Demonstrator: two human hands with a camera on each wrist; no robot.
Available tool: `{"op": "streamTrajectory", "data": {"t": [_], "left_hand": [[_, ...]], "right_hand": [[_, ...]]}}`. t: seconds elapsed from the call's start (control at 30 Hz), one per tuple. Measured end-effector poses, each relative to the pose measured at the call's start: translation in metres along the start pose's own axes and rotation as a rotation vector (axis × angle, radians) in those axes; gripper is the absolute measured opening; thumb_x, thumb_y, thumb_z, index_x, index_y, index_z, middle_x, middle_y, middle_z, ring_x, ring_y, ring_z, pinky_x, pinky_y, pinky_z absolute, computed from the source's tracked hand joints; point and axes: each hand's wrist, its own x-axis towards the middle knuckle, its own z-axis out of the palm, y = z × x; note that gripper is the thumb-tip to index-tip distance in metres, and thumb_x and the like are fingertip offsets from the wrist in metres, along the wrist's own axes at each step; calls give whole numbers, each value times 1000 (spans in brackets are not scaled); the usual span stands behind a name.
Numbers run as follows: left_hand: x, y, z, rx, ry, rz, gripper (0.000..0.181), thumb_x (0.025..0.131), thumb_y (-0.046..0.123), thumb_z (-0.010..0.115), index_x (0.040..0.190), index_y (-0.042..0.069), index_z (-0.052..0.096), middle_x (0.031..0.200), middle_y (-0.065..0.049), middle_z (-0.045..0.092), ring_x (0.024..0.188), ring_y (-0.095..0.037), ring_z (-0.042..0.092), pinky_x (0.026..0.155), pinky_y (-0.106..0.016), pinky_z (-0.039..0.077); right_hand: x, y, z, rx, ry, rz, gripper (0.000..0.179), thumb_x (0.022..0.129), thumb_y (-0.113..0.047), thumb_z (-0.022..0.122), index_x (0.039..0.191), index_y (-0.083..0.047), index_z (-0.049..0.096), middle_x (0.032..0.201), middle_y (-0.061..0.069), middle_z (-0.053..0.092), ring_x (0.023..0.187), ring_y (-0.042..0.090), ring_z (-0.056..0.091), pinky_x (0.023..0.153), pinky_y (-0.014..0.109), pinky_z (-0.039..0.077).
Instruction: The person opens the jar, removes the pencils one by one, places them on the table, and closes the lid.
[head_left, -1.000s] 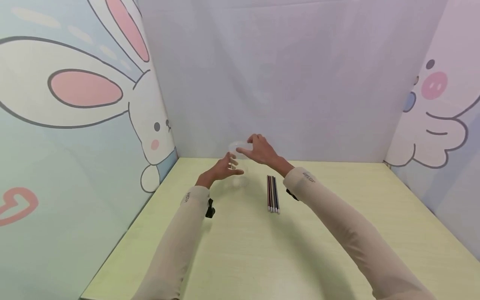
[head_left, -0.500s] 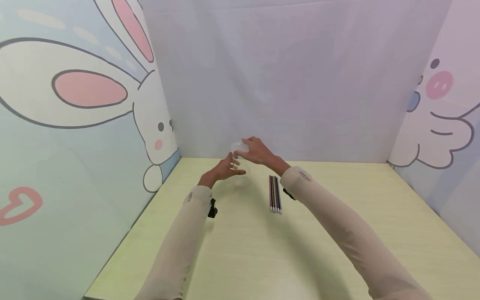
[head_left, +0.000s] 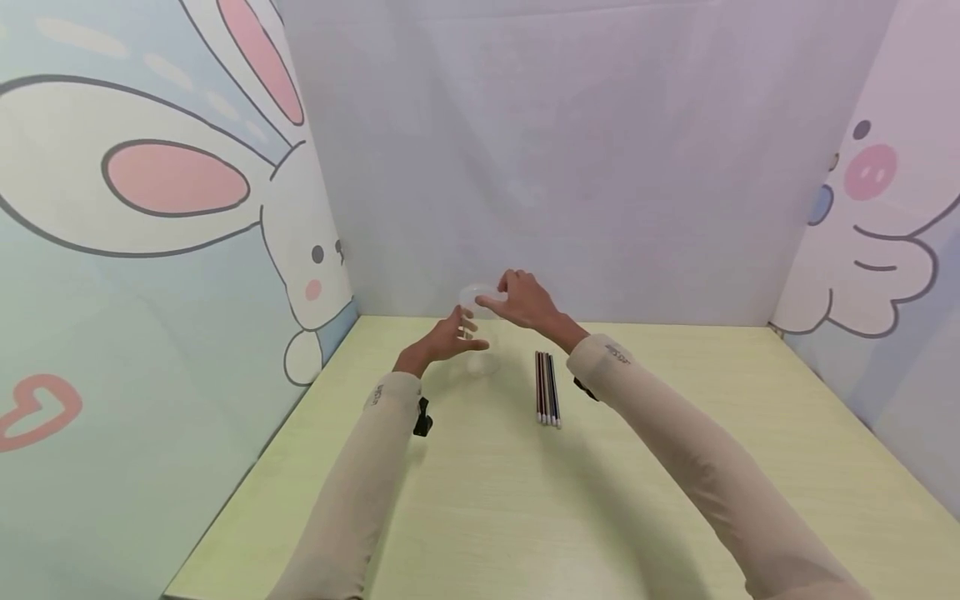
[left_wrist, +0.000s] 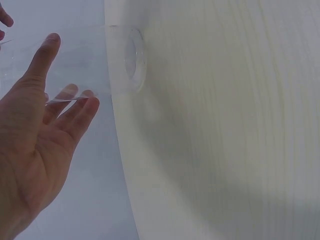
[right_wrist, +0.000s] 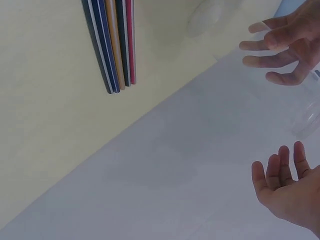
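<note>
A tall, clear plastic cylinder-shaped jar (head_left: 482,364) stands upright near the back of the table. My left hand (head_left: 442,337) grips its side, the thumb across the near wall in the left wrist view and the fingers around the lower edge of the jar (left_wrist: 95,60). At the top, my right hand (head_left: 525,302) is spread beside the rim, its thumb overlapping it in the head view. The right wrist view has the right hand (right_wrist: 290,192) a little apart from the clear rim (right_wrist: 307,117). Whether a lid sits there is hard to tell.
Several dark pencils with white ends (head_left: 547,387) lie side by side on the table (head_left: 465,500), right of the jar. A pale cloth wall (head_left: 600,167) rises behind, and cartoon-printed panels (head_left: 172,317) flank both sides.
Half a second ago the right hand lay closer over the jar's top, turned leftward. Now it has swung back right with its fingers spread. The left hand keeps its hold on the jar.
</note>
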Motion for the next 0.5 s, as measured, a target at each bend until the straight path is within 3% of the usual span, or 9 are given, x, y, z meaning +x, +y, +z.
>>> {"op": "streamTrajectory", "data": {"t": [0.1, 0.23, 0.37, 0.5], "left_hand": [[0, -1, 0, -2, 1, -3, 80, 98, 36, 75, 153, 5, 26, 147, -21, 53, 137, -41, 52, 112, -52, 44], [1, -2, 0, -10, 8, 4, 79, 97, 35, 76, 152, 5, 28, 147, -22, 53, 137, -40, 52, 113, -52, 44], [2, -3, 1, -28, 5, 12, 79, 97, 34, 77, 151, 5, 28, 147, -22, 53, 136, -38, 53, 112, -50, 44], [3, -2, 1, -35, 5, 15, 81, 96, 33, 78, 152, 6, 27, 147, -21, 53, 135, -36, 54, 112, -48, 45]], "right_hand": [[4, 0, 2, 2, -9, -15, 62, 99, -57, 61, 131, -5, 58, 134, 18, 56, 120, 34, 54, 100, 51, 49], [11, -2, 6, 5, -62, -57, 68, 103, -53, 55, 154, -8, 48, 157, 16, 46, 144, 35, 43, 115, 54, 39], [13, -5, 9, 5, -88, -93, 64, 105, -46, 53, 156, -8, 47, 157, 15, 48, 144, 35, 44, 115, 54, 39], [13, -7, 10, -22, -64, -94, 65, 103, -45, 58, 154, -5, 49, 153, 20, 50, 139, 38, 46, 110, 53, 44]]}}
